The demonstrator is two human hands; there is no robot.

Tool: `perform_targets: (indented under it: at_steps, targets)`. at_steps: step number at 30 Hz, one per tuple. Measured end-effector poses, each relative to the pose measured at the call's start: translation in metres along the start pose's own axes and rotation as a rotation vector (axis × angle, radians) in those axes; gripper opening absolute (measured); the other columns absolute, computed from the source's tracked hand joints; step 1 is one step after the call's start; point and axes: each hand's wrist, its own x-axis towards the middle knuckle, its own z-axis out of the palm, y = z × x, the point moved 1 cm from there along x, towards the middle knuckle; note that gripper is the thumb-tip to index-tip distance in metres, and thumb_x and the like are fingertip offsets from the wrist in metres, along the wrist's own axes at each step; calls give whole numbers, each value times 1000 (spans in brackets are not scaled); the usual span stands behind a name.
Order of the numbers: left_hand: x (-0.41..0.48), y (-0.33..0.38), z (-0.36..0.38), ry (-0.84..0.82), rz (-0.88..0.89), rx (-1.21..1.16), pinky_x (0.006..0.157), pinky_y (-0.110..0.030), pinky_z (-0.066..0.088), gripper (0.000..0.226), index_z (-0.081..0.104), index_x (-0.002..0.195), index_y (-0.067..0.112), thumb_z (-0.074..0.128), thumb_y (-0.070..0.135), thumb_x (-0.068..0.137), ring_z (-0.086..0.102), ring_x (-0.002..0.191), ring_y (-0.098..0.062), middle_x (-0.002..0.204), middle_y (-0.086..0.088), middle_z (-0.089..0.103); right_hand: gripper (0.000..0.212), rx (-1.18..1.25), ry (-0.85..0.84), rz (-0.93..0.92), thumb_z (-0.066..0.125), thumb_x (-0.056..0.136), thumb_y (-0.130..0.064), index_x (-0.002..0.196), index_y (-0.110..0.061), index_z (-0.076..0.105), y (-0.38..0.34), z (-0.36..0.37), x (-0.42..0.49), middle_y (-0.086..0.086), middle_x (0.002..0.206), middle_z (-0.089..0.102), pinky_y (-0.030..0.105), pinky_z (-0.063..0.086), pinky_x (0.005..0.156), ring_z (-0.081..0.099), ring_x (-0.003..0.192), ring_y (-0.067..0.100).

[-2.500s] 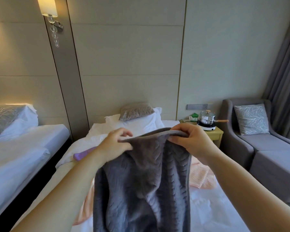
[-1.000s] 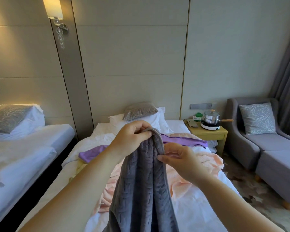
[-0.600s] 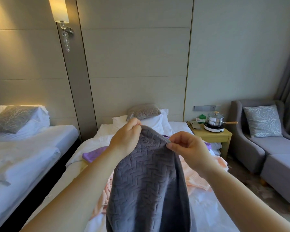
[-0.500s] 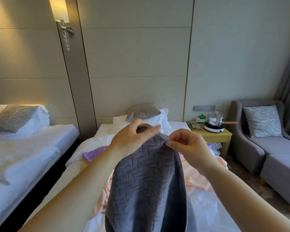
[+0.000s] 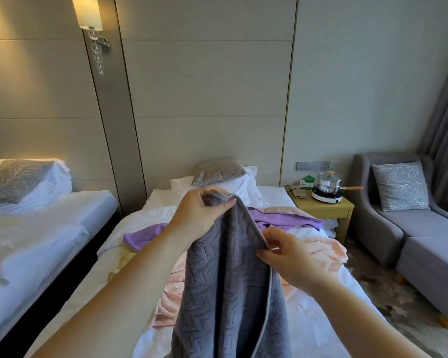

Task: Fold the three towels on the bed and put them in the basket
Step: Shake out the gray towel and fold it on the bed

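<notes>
2 hands hold 1 towel clear of the bed [image 5: 150,208]. The left hand [image 5: 197,215] is curled round the bunched top of the grey towel [image 5: 225,293], fingers and thumb closed over the upper hem, at the highest point of the cloth. The right hand [image 5: 290,257] sits lower and to the right, pinching the pale bound side edge between thumb and fingertips.

Key relation: the towel hangs straight down from these 2 holds, long axis vertical, directly in front of the person and between the forearms. It appears doubled lengthwise. Its lower end runs out of the bottom of the view, so its hanging length cannot be told. The left hand acts as the fixed upper anchor. The right hand, already on the free edge and nearer the lower half, is judged the hand better placed to run down that edge and bring the bottom up for the next fold.

Behind the hands, 2 more towels lie unfolded on the bed. The purple towel [image 5: 285,217] is spread crosswise towards the pillows, and the pink towel [image 5: 323,251] is crumpled nearer, on the right-hand side, partly hidden by the grey one. The basket is not in view. Judged stage: the 1st of 3 towels, mid-fold.
</notes>
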Motion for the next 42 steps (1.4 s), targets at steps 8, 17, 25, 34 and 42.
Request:
perform_targets:
  at_steps: [8, 17, 25, 34, 42]
  targets:
    - [6, -11, -15, 83, -48, 42, 74, -11, 40, 7, 64, 91, 36, 64, 29, 89, 58, 94, 2, 98, 17, 65, 11, -14, 39, -5, 63, 88, -20, 94, -25, 55, -3, -4, 0, -4, 87, 66, 30, 54, 72, 63, 82, 13]
    - [-24, -33, 17, -463, -90, 39, 81, -18, 45, 29, 69, 94, 8, 83, 12, 70, 60, 82, -4, 87, 5, 67, 28, 33, 20, -174, 71, 80, -7, 92, -31, 64, -14, 8, -11, -12, 87, 69, 25, 51, 74, 64, 80, 14]
    - [-26, -11, 9, -456, 171, 102, 87, -17, 45, 23, 65, 96, 7, 73, -3, 77, 61, 96, -16, 99, -7, 66, 10, 270, -77, 12, 56, 94, -21, 94, -13, 62, 1, 3, -20, -5, 76, 63, 9, 40, 57, 55, 66, -1]
    - [-24, -5, -6, -533, 139, 100, 86, -9, 40, 41, 64, 108, 15, 76, -4, 74, 60, 99, -4, 102, 6, 65, 29, 283, -314, 31, 61, 82, -44, 80, -15, 62, -5, 7, -7, -1, 73, 57, 27, 41, 67, 50, 70, 13]
    - [-15, -17, -9, -419, 98, 284, 87, -21, 45, 31, 66, 95, 13, 79, -1, 71, 61, 98, -13, 101, 1, 67, 29, 51, -127, -13, 49, 93, -43, 90, -14, 52, -16, 7, 2, -17, 64, 46, 15, 36, 55, 43, 58, 1]
